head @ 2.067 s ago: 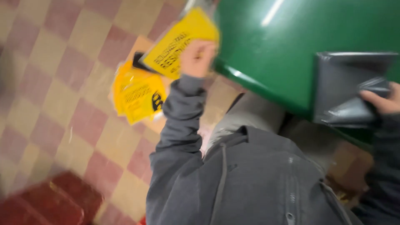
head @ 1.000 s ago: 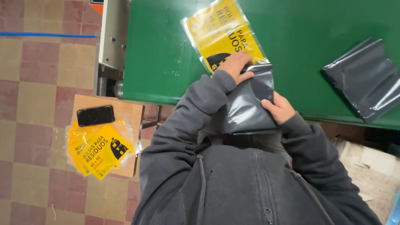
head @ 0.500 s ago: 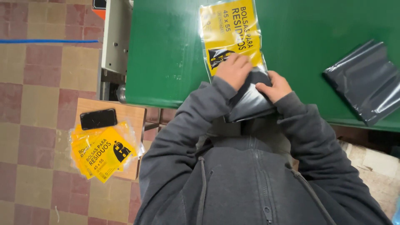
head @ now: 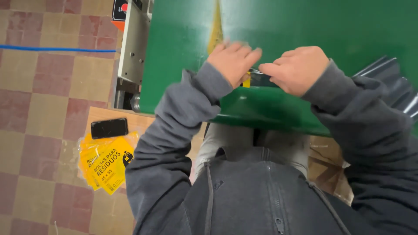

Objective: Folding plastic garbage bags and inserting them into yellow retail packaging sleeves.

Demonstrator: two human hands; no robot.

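Yellow packet (head: 215, 32): flat, seen nearly edge-on as a thin strip on the green table (head: 305, 30), long axis running from 12 to 6 o'clock, its near end hidden under the hands; a small yellow corner shows between them. Grey plastic bag (head: 260, 78): only a glimpse shows, at the near table edge between the two hands. Left hand (head: 233, 61): at 12 o'clock from the body, blurred, fingers together and laid over the packet's near end; whether they actually clasp it cannot be told. Right hand (head: 297, 69): just beside it at 3 o'clock, curled, thumb and forefinger pinched on the grey bag's edge. Second grey bag (head: 398, 89): glossy, creased, at 3 o'clock on the table, partly behind the right sleeve. Stack of yellow packets (head: 106, 165): rectangular, black lettering and a black pictogram, at 8 o'clock on a wooden board (head: 139, 119). Black phone (head: 109, 128): on the board's far end, touching the stack. Grey metal machine side (head: 135, 43): at 10 o'clock, against the table.
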